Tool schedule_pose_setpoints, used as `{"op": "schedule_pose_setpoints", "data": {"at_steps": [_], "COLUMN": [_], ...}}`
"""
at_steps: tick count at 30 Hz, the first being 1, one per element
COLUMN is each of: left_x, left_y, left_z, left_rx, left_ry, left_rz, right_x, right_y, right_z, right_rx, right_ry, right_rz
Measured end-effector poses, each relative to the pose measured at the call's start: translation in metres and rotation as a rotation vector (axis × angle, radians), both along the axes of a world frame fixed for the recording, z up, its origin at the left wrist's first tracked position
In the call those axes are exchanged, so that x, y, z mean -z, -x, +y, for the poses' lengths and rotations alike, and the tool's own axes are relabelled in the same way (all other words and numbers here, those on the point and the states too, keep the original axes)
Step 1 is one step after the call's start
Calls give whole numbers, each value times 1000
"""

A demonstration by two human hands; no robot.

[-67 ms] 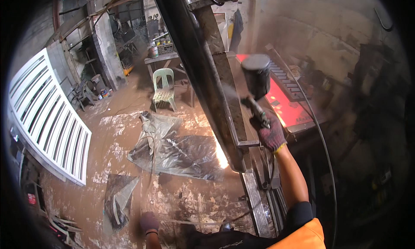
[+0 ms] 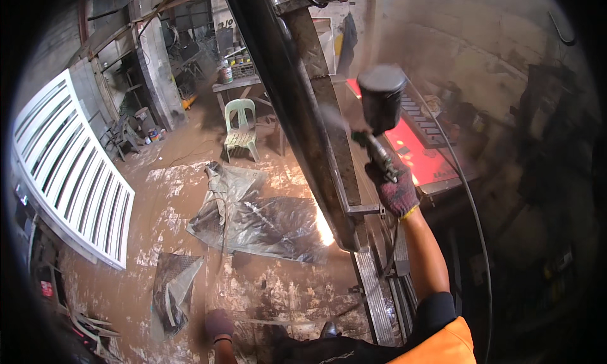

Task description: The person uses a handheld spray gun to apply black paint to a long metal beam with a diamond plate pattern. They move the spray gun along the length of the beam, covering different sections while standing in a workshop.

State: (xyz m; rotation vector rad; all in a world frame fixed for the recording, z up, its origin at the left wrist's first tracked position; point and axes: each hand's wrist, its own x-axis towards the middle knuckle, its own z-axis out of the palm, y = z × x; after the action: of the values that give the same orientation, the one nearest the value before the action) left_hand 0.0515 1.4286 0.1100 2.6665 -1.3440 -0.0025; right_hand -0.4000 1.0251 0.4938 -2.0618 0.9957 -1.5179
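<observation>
My right hand (image 2: 395, 188), in a dark red knit glove with a yellow cuff, grips a spray gun (image 2: 380, 156). A dark round paint cup (image 2: 382, 98) sits on top of the gun. Pale mist leaves the nozzle toward a long, glossy black steel beam (image 2: 292, 104) that slants through the middle of the view, the gun standing apart from it on its right. Low at the front, my left hand (image 2: 219, 324), also gloved, looks closed around a thin air hose (image 2: 272, 323) running off to the right. Its fingers are partly hidden.
A white slatted panel (image 2: 73, 174) leans at left. Crumpled plastic sheeting (image 2: 253, 222) covers part of the stained floor. Behind stand a plastic chair (image 2: 239, 129) and a table with cans. A red panel (image 2: 420, 152) lies right, with a hanging cable (image 2: 475, 218) before it.
My right hand and the spray gun have shifted slightly up and to the right, the cup rising with them. Spray still comes out. My left hand stays about where it was.
</observation>
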Motion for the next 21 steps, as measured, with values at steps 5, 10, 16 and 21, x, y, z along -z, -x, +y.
{"op": "schedule_pose_setpoints", "data": {"at_steps": [5, 10, 16, 21], "left_x": [-12, 1, -1, 27], "left_y": [37, 38, 45, 44], "left_z": [4, 5, 5, 21], "left_rx": [-171, -205, -169, -37], "left_ry": [-88, 30, -83, -148], "left_rz": [73, 62, -32, -45], "right_x": [-80, -71, 16, 60], "right_y": [-7, -3, 24, 43], "right_z": [36, 24, 15, 62], "right_rx": [-91, -94, -22, -9], "right_ry": [9, 167, -102, -261], "right_rz": [-121, -100, 140, 151]}}
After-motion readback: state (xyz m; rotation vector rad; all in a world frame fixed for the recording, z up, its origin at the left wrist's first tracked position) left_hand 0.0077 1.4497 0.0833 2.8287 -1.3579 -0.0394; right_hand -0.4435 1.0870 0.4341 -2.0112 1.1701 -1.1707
